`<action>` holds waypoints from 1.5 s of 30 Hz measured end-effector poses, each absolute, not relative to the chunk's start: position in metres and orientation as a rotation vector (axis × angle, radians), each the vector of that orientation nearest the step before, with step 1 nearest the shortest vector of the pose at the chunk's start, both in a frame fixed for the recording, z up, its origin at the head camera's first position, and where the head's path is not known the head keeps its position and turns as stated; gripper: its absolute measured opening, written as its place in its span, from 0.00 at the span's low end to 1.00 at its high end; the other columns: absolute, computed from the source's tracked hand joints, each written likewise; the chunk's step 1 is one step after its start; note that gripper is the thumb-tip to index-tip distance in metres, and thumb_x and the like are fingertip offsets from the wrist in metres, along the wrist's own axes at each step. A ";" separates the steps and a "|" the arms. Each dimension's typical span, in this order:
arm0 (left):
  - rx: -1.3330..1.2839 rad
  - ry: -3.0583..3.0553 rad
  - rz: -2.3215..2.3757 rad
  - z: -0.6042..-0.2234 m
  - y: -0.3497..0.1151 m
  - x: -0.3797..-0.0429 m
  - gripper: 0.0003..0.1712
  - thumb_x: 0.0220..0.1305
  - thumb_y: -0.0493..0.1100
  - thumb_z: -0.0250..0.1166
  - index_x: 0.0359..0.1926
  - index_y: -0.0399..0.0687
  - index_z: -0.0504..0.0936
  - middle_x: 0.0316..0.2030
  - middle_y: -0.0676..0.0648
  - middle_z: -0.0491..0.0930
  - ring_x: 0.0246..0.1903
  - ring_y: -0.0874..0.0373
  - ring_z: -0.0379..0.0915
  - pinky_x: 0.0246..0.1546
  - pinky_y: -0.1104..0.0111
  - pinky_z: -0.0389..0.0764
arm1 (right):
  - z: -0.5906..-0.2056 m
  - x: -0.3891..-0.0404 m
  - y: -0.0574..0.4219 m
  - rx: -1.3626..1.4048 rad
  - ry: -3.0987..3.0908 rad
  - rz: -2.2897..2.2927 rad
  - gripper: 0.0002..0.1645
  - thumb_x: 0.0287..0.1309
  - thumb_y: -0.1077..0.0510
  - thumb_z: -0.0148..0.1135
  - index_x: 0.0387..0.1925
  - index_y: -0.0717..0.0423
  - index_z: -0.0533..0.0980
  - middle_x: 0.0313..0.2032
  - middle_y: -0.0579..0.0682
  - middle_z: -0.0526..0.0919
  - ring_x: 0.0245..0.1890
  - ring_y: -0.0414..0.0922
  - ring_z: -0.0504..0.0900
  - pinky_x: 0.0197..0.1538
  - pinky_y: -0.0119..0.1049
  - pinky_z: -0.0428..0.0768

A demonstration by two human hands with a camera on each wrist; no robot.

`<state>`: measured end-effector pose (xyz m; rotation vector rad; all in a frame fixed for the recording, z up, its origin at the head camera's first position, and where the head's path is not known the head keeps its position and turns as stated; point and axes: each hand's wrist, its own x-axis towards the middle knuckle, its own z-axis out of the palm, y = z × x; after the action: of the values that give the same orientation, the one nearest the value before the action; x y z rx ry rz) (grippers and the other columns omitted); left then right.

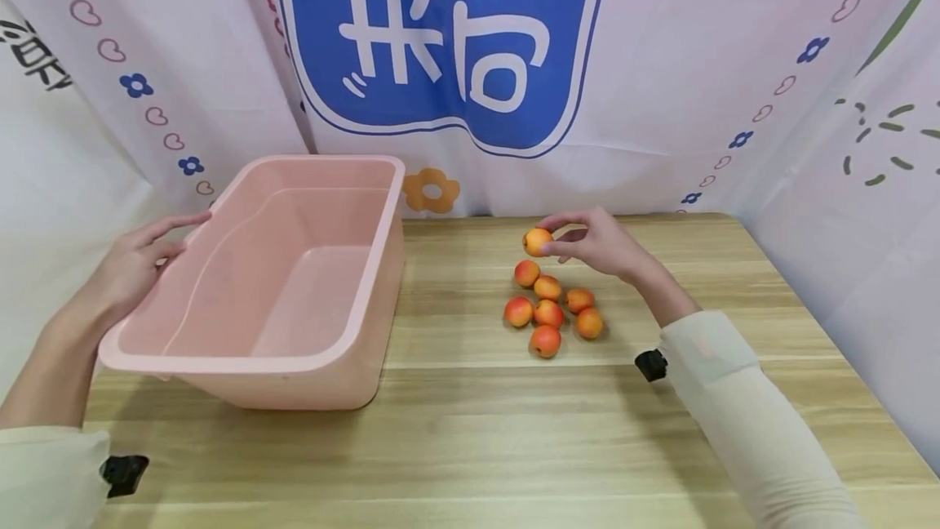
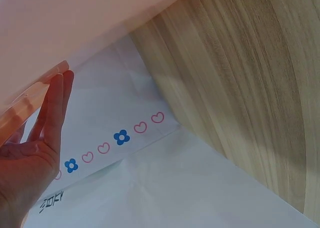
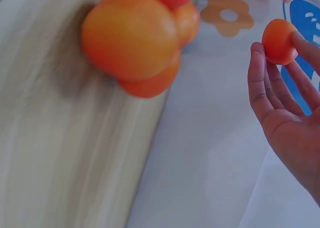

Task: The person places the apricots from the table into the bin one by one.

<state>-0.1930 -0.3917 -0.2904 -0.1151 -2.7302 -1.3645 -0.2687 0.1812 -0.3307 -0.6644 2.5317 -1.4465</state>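
From above, lifting one fruit looks like the step in hand: the right hand (image 1: 598,245) pinches a round apricot-like fruit (image 1: 538,242) beside seven loose ones (image 1: 548,313) on the wood-grain table (image 1: 455,447). From the left wrist, the left hand (image 2: 31,160) holds the pink plastic tub's rim (image 2: 25,106). From the right wrist, smooth skin probably calls for a steady, gentle pinch.

There are eight fruits (image 1: 546,341), one tub (image 1: 235,364), one table (image 1: 477,439) and two hands (image 1: 598,245).

The left hand (image 1: 132,268) reaches forward, its fingers (image 2: 54,103) nearly straight; behind it a bare forearm (image 1: 55,362) runs back to a pale sleeve (image 1: 51,476). The right hand (image 1: 602,243) pinches between thumb (image 1: 565,248) and fingertips, its own sleeved arm (image 1: 756,423) slanting away behind it and to its right.
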 end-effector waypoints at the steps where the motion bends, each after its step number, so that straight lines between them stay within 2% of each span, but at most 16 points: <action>1: -0.120 -2.722 -1.384 -0.290 -0.392 -0.193 0.31 0.81 0.38 0.46 0.60 0.87 0.77 0.43 0.80 0.70 0.33 0.77 0.71 0.29 0.79 0.73 | -0.328 -0.268 0.179 -0.670 2.521 -1.454 0.22 0.65 0.63 0.71 0.59 0.66 0.80 0.54 0.63 0.85 0.40 0.49 0.89 0.43 0.37 0.86; 4: -0.126 -2.707 -1.428 -0.290 -0.392 -0.194 0.31 0.80 0.37 0.46 0.58 0.88 0.78 0.43 0.82 0.71 0.34 0.78 0.73 0.30 0.80 0.73 | -0.322 -0.265 0.170 -0.693 2.489 -1.476 0.22 0.64 0.63 0.71 0.58 0.66 0.81 0.52 0.62 0.86 0.39 0.49 0.89 0.43 0.37 0.86; 10: -0.129 -2.693 -1.469 -0.289 -0.393 -0.194 0.30 0.80 0.37 0.47 0.60 0.84 0.80 0.43 0.83 0.72 0.34 0.78 0.74 0.30 0.80 0.74 | -0.311 -0.260 0.155 -0.735 2.449 -1.492 0.22 0.64 0.62 0.71 0.58 0.63 0.82 0.48 0.60 0.89 0.40 0.49 0.90 0.45 0.42 0.87; 15: -0.131 -2.696 -1.462 -0.290 -0.393 -0.195 0.30 0.81 0.37 0.47 0.60 0.85 0.79 0.43 0.82 0.72 0.34 0.78 0.74 0.30 0.80 0.74 | -0.302 -0.259 0.141 -0.790 2.415 -1.514 0.21 0.63 0.63 0.72 0.57 0.64 0.83 0.47 0.60 0.89 0.41 0.49 0.90 0.47 0.47 0.87; 23: -0.078 -2.737 -1.498 -0.289 -0.394 -0.192 0.28 0.82 0.40 0.46 0.67 0.81 0.75 0.46 0.80 0.70 0.36 0.77 0.74 0.32 0.79 0.77 | -0.288 -0.256 0.121 -0.848 2.355 -1.576 0.20 0.63 0.65 0.72 0.55 0.65 0.83 0.49 0.59 0.88 0.42 0.49 0.90 0.41 0.42 0.87; 31: -0.146 -2.707 -1.492 -0.293 -0.396 -0.196 0.27 0.82 0.40 0.47 0.68 0.76 0.77 0.46 0.82 0.72 0.39 0.79 0.75 0.33 0.81 0.77 | -0.281 -0.249 0.104 -0.950 2.303 -1.640 0.20 0.62 0.68 0.71 0.55 0.67 0.82 0.48 0.59 0.87 0.41 0.51 0.90 0.39 0.39 0.86; 37: -0.163 -2.702 -1.471 -0.291 -0.394 -0.193 0.28 0.82 0.39 0.47 0.63 0.82 0.78 0.48 0.81 0.71 0.39 0.81 0.73 0.33 0.82 0.75 | -0.275 -0.248 0.089 -1.016 2.261 -1.676 0.20 0.61 0.69 0.72 0.54 0.68 0.82 0.47 0.60 0.88 0.41 0.51 0.90 0.41 0.43 0.87; 40: -0.174 -2.689 -1.475 -0.291 -0.393 -0.192 0.29 0.82 0.38 0.47 0.60 0.85 0.79 0.48 0.81 0.71 0.38 0.80 0.73 0.33 0.83 0.74 | -0.272 -0.248 0.081 -1.037 2.260 -1.672 0.20 0.60 0.68 0.72 0.54 0.68 0.82 0.47 0.59 0.88 0.40 0.52 0.90 0.41 0.42 0.87; 45: -0.186 -2.686 -1.476 -0.291 -0.392 -0.193 0.30 0.81 0.37 0.47 0.61 0.83 0.79 0.46 0.82 0.72 0.38 0.80 0.73 0.33 0.82 0.74 | -0.268 -0.248 0.066 -1.086 2.268 -1.662 0.19 0.59 0.67 0.74 0.53 0.66 0.84 0.47 0.56 0.88 0.41 0.51 0.90 0.44 0.41 0.87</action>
<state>-0.1930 -0.3924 -0.2908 -0.1861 -2.6862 -1.4756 -0.2479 0.0664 -0.2678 -1.0857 2.2679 -1.6622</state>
